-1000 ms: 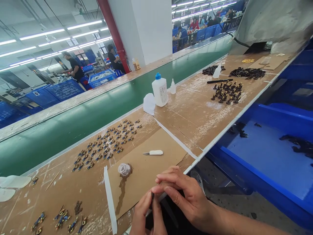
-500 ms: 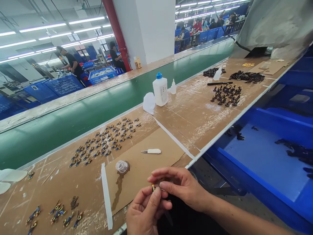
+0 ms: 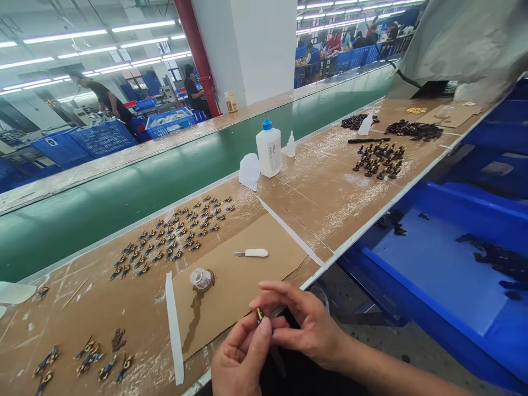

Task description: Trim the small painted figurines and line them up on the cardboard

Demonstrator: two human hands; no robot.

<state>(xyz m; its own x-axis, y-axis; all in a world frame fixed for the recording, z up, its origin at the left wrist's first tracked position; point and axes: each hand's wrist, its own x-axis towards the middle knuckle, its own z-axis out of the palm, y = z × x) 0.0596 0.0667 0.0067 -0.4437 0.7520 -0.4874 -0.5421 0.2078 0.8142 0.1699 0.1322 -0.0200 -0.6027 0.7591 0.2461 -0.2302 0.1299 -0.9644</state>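
Near the table's front edge, my left hand (image 3: 243, 352) pinches a small dark figurine with yellow on it (image 3: 259, 315) between thumb and forefinger. Only its upper tip shows; the fingers cover the rest. Against its right side is my right hand (image 3: 307, 324), forefinger arched above and thumb bent in by the left fingertips. Whatever lies between the right thumb and fingers is hidden. Beyond the hands, a white-handled knife (image 3: 256, 253) and a small clear cup (image 3: 202, 279) rest on a cardboard sheet (image 3: 231, 297). A dark wet streak runs from the cup.
Rows of small painted figures (image 3: 169, 236) cover the table left of the cardboard. A blue-capped bottle (image 3: 269, 151) and a small dropper bottle (image 3: 291, 146) stand behind it. Dark figures (image 3: 379, 159) sit farther right. Below is a blue bin (image 3: 433, 280); a green belt (image 3: 136, 190) runs behind.
My right thumb has shifted down from the figurine's top, leaving more of it showing. The view has shifted slightly. A worker at the far left leans further forward.
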